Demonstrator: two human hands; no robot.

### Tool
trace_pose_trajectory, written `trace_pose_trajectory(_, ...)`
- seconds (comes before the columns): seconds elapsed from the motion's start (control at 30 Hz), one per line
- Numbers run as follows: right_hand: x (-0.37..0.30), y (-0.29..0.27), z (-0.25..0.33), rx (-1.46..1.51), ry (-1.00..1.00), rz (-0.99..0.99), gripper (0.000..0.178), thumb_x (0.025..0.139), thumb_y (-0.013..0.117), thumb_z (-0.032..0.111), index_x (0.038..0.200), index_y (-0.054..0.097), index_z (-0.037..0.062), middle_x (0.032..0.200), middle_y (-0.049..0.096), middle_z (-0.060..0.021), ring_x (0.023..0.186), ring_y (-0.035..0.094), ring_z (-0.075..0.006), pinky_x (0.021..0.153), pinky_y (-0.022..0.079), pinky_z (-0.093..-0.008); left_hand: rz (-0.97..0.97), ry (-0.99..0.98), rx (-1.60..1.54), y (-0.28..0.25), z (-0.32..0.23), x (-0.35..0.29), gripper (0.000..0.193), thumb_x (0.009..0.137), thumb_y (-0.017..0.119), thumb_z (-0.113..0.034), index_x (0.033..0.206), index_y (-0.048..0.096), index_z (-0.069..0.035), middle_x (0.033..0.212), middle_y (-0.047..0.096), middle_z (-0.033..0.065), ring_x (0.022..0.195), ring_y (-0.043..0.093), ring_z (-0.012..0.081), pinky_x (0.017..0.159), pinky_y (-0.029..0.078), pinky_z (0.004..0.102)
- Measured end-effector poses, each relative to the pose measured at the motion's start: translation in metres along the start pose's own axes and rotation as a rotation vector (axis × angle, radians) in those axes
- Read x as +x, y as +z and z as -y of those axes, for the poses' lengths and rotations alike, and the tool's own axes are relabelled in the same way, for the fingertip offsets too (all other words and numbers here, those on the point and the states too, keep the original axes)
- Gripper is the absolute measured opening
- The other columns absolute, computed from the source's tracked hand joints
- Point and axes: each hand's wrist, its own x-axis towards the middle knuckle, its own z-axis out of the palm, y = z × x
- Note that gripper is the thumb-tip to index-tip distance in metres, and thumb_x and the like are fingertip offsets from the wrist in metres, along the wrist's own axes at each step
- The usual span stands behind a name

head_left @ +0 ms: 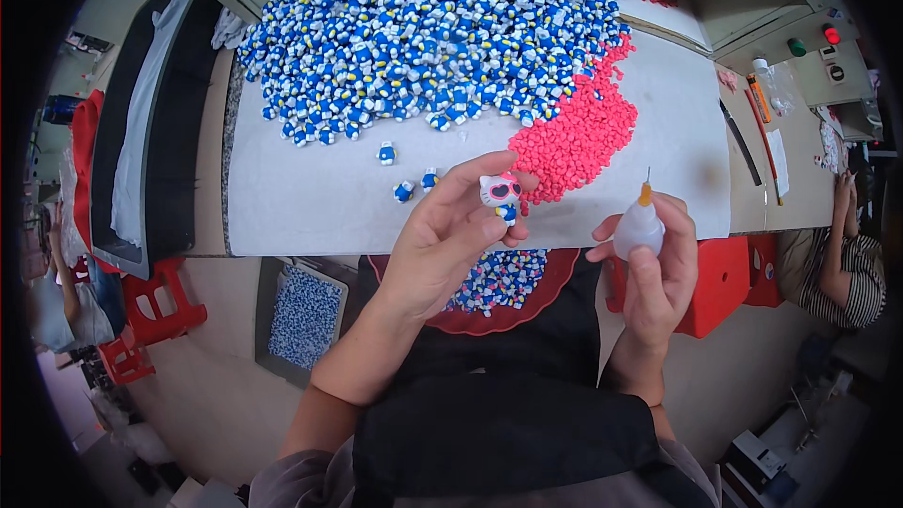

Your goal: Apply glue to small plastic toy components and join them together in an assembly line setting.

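Note:
Between the thumb and fingers of my left hand (437,235) is a small cat figurine (504,196) with a white head, pink glasses and a blue body. My right hand (663,273) grips a white glue bottle (640,229), its thin needle tip pointing up, apart from the figurine. Beyond my hands, a large heap of blue and white figurine bodies (423,38) covers the far part of the white work surface (310,207). Beside it spreads a pile of small pink pieces (593,132). A few loose bodies (403,191) lie left of my left hand.
Below the table edge, a red bowl (555,296) holds more small figurine parts. A grey bin (306,315) of blue and white pieces stands on the floor at left. A black tray (155,132) flanks the table; pens and tools (757,99) lie right. Other people (832,273) sit at both sides.

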Motion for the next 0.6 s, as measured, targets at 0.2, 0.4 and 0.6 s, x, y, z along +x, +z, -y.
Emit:
trace_pose_trajectory(0.2, -0.006, -0.012, 0.007, 0.185, -0.102, -0.056, 0.042, 0.071, 0.065, 0.017, 0.1, 0.039, 0.0022, 0.096, 0.041, -0.0094, 0.07, 0.049, -0.0184, 0.053, 0.044, -0.0264, 0.099, 0.07, 0.033, -0.001, 0.005, 0.002, 0.043, 0.08, 0.047, 0.002, 0.121, 0.035, -0.002, 0.114, 0.043, 0.0129, 0.089, 0.053, 0.0139, 0.079, 0.043, 0.0273)
trace_pose_trajectory(0.4, -0.006, -0.009, 0.009, 0.241, -0.21, -0.161, 0.042, 0.068, 0.069, 0.024, 0.095, 0.043, 0.0052, 0.086, 0.041, -0.0056, 0.07, 0.038, -0.012, 0.055, 0.038, -0.0223, 0.135, 0.067, 0.098, -0.005, 0.007, -0.001, 0.042, 0.08, 0.045, 0.004, 0.12, 0.035, 0.0, 0.116, 0.042, 0.0122, 0.097, 0.049, 0.0151, 0.08, 0.044, 0.0289)
trace_pose_trajectory(0.6, -0.009, 0.002, 0.009, -0.116, -0.378, -0.152, 0.046, 0.063, 0.072, 0.035, 0.089, 0.044, 0.0085, 0.08, 0.046, -0.006, 0.059, 0.048, -0.0128, 0.053, 0.041, -0.0239, 0.152, 0.088, 0.092, -0.004, 0.011, -0.001, 0.04, 0.08, 0.045, 0.004, 0.119, 0.035, 0.001, 0.118, 0.041, 0.0118, 0.099, 0.048, 0.0154, 0.079, 0.045, 0.0304)
